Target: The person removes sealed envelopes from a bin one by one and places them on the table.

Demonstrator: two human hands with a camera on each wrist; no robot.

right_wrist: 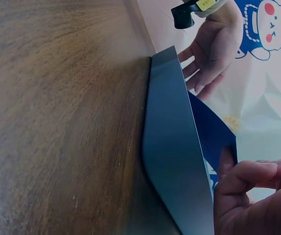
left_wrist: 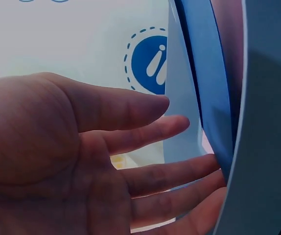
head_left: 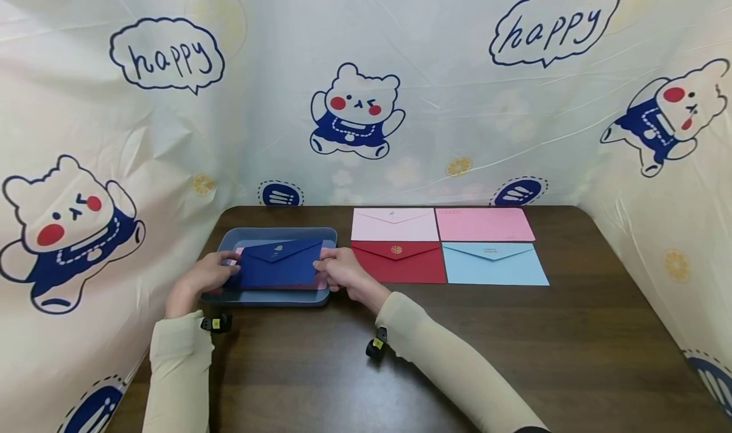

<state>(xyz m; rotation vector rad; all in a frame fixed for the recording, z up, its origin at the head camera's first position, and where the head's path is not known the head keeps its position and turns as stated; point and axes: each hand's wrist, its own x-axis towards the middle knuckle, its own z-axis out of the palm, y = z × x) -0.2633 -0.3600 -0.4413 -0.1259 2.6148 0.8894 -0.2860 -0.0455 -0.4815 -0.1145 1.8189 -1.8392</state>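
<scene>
A dark blue envelope (head_left: 283,264) with a pointed flap lies over pink envelopes in the blue-grey tray (head_left: 269,301) at the table's left. My right hand (head_left: 349,271) pinches its right edge, and the right wrist view shows the dark blue envelope (right_wrist: 214,129) bowed, its end raised above the tray wall. At the other end my left hand (head_left: 201,277) reaches over the tray's left side. Its fingers are extended in the left wrist view, the tips near the end of the blue envelope (left_wrist: 211,73), thumb held apart.
To the right of the tray, envelopes lie edge to edge in two rows: pale pink (head_left: 394,228) and pink (head_left: 486,225) behind, red (head_left: 398,266) and light blue (head_left: 494,268) in front. A printed curtain (head_left: 434,102) encloses the brown table (head_left: 457,350) at the back and sides.
</scene>
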